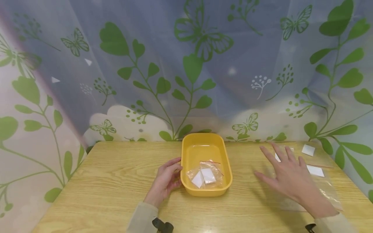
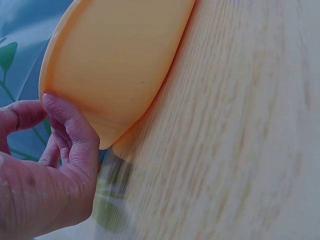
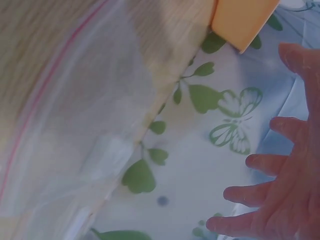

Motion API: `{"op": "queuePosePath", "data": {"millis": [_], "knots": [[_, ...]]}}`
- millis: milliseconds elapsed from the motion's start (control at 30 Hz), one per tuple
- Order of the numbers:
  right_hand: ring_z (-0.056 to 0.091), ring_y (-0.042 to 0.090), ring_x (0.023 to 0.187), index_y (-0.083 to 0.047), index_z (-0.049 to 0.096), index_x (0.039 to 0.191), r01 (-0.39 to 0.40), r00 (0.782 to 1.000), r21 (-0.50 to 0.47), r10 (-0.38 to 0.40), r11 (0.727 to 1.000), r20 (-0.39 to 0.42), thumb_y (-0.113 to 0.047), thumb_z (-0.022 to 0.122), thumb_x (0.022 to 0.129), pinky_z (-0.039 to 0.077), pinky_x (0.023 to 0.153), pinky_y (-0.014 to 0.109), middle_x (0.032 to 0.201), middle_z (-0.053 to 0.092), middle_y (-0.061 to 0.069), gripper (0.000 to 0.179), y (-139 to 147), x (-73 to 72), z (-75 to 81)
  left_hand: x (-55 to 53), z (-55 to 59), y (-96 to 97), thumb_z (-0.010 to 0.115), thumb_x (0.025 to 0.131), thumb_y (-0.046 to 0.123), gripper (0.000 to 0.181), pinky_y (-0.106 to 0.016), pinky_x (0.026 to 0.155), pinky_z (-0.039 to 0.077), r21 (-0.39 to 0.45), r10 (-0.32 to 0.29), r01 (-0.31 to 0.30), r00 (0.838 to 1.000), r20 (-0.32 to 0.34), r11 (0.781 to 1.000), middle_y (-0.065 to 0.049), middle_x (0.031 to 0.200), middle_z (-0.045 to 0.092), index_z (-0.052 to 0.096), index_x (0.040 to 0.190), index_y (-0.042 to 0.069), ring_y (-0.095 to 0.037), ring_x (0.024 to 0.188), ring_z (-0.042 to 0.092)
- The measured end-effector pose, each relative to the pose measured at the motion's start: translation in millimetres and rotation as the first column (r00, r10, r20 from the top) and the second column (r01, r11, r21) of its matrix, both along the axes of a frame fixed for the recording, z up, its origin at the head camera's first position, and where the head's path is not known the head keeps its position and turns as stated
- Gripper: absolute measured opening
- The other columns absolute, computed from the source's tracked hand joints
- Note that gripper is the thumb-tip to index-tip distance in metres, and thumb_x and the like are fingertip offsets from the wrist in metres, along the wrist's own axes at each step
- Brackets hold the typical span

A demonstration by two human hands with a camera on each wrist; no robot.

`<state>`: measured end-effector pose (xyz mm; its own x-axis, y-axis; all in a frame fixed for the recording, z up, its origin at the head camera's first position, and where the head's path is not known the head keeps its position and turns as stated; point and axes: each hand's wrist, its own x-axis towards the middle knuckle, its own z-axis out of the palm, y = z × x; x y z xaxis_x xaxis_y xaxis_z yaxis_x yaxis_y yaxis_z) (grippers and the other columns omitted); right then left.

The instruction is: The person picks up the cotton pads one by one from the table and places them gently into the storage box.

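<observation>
My left hand [image 1: 166, 179] is at the left side of a yellow plastic bin [image 1: 207, 192], its fingers bent and pinching the rim. In the left wrist view a fingertip [image 2: 52, 100] presses the bin's wall [image 2: 120, 55] just under the edge. Inside the bin, toward its near end, lie small clear zip bags [image 1: 215, 165] with white squares [image 1: 208, 175] in them. My right hand [image 1: 294, 178] hovers with fingers spread above clear zip bags [image 1: 327, 187] at the right, partly hiding them. Nothing is in its grasp.
White squares [image 1: 315, 171] show in the bags on the right of the wooden table [image 1: 116, 181], with another white square [image 1: 308, 150] near the back edge. A curtain [image 1: 163, 64] with leaves and butterflies hangs right behind the table.
</observation>
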<state>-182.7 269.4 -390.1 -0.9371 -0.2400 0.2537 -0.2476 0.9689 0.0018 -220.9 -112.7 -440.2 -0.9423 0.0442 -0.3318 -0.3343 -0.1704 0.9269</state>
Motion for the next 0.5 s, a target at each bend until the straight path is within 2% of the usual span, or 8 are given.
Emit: {"op": "queuePosePath", "data": {"millis": [233,500], "knots": [[0.035,0.063,0.137,-0.023,0.033,0.16,0.039,0.999,-0.036,-0.039,0.999,0.003,-0.071,0.057,0.09,0.032,0.094,0.084,0.159,0.035,0.027,0.089,22,0.0,-9.9,-1.0,-0.5,0.3,0.06,0.088,0.012,0.052,-0.023,0.065,0.05,0.026,0.013,-0.013,1.0,0.017,1.0,-0.011,0.123,0.062,0.059,0.14,0.009,-0.014,0.089,0.061],[0.032,0.065,0.136,-0.027,0.025,0.163,0.083,0.995,-0.063,-0.079,0.995,0.057,-0.071,0.057,0.09,0.028,0.092,0.087,0.16,0.033,0.03,0.091,39,2.8,-18.9,-2.1,-1.7,0.2,0.06,0.088,0.012,0.054,-0.022,0.065,0.051,0.037,0.009,-0.01,1.0,0.019,0.999,-0.012,0.125,0.061,0.057,0.142,0.009,-0.014,0.089,0.061]]}}
